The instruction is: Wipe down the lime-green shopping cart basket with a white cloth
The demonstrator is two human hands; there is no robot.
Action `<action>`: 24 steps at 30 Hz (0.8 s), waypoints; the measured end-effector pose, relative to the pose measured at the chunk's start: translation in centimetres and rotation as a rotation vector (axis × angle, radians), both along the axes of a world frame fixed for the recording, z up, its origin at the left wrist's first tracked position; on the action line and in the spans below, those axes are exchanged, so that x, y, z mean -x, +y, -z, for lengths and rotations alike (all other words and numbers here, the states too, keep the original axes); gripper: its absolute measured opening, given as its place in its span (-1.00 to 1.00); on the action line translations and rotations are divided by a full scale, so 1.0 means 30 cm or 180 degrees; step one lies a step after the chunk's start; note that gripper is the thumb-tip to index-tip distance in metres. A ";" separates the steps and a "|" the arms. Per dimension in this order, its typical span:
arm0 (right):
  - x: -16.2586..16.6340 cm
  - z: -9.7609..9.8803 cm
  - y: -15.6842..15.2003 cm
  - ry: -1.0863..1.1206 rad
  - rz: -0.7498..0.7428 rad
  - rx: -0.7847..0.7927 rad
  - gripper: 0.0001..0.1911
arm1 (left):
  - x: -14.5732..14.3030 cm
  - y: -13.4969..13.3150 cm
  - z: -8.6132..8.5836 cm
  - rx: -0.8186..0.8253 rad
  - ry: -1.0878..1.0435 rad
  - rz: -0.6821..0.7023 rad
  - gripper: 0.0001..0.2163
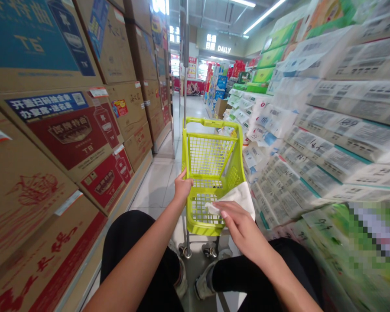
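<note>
A yellow-green plastic shopping cart (211, 156) stands in the aisle right in front of me. My left hand (183, 187) is closed round the cart's left rim. My right hand (238, 225) presses a white cloth (238, 197) against the cart's near edge, fingers lying over the cloth. The cloth hangs partly over the cart's right side. My knees in black trousers show below, as I crouch behind the cart.
Stacked brown cardboard cartons (68, 130) with red and blue labels wall the left side. White and green tissue packs (328, 138) are piled along the right. A metal post (184, 65) rises behind the cart. The tiled aisle (159, 177) runs ahead toward a "DAILY" sign.
</note>
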State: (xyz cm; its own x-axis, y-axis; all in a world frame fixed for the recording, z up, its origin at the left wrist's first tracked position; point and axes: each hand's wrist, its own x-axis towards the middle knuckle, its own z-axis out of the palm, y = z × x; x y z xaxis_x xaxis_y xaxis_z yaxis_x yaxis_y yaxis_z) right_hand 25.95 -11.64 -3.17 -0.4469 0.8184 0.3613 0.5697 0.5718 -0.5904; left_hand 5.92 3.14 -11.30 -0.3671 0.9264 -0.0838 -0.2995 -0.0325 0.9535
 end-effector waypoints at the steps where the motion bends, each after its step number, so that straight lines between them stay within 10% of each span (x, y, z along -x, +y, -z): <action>1: -0.014 -0.011 -0.009 -0.0342 -0.0169 -0.0033 -0.57 | 0.001 0.003 0.004 -0.0030 -0.0012 0.0002 -0.22; 7: -0.177 0.001 -0.019 -0.1544 0.0094 -0.0260 -0.43 | 0.003 0.004 0.014 -0.0077 -0.0084 0.0067 -0.20; 12: -0.266 0.073 0.006 -0.1929 0.0055 -0.0006 -0.68 | 0.002 0.006 0.011 -0.0062 -0.0148 0.0072 -0.22; 24: -0.063 0.188 0.025 -0.2265 -0.0010 -0.0302 -0.66 | 0.010 0.003 0.003 -0.0011 0.0021 0.0069 -0.20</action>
